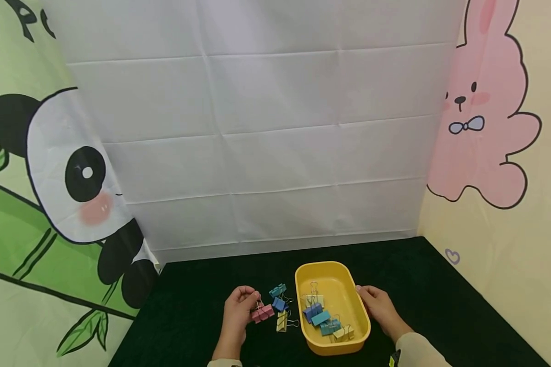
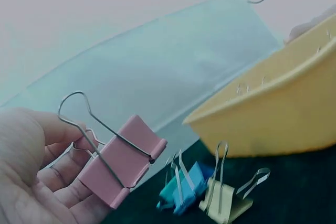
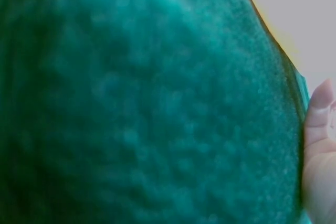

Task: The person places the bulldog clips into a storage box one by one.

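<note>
My left hand holds a pink binder clip by its wire handle, left of a yellow plastic tray. In the left wrist view the pink clip hangs at the fingertips, its wire loops showing. Close by on the dark cloth lie a teal clip, a blue clip and a pale yellow clip. At the tray's right rim, my right hand grips the edge; its far fingers are partly hidden. The right wrist view shows only part of this hand.
Inside the tray are several binder clips, among them a purple one, a teal one and a yellow one. A dark green cloth covers the table. Behind it hangs a white sheet, between printed side walls.
</note>
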Demonstrator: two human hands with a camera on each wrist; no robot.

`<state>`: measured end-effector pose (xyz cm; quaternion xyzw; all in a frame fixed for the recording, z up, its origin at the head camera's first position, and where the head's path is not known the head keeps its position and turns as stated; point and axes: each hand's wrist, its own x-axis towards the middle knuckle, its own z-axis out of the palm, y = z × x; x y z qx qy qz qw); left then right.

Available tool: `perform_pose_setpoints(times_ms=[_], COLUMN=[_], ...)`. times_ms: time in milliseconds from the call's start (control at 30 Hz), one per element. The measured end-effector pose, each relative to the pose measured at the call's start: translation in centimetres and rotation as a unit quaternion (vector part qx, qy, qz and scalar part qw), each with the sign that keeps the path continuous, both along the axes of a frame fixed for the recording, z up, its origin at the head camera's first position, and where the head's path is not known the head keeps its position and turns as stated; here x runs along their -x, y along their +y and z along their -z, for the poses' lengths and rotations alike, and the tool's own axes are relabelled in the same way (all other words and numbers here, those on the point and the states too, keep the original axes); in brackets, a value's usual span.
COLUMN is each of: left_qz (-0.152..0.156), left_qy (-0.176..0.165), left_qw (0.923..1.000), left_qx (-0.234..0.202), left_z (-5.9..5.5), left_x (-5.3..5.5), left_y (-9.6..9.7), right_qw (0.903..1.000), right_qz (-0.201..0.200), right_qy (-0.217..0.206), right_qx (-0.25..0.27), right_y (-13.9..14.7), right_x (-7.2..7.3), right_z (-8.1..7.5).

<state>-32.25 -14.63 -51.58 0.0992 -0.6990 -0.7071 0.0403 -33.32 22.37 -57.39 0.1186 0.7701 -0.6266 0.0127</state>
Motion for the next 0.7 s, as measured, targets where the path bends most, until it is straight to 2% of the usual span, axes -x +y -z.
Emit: perform_pose_setpoints(times_ms=[333,533,700], left_qz=[0.046,0.082,0.099], left_qy=[0.013,0.023,0.018], left_qw=[0.9986,0.9962,0.9949], left_qx=[0.023,0.012,-0.002], left_z=[-1.5,-1.9,-2.1], left_x=[0.0,-0.4,-0.9], left_y=[3.8,6.0,7.8], right_qw=[1.0,1.0,0.9999], right_qz=[0.004,-0.002,-0.005], right_qy=[0.005,0.008,0.01], right_qx=[0.001,0.002,0.002], right_y=[0.0,0.1,0.0], right_x=[-0.2,-0.2,-0.2], right_z=[0.0,-0.1,-0.1])
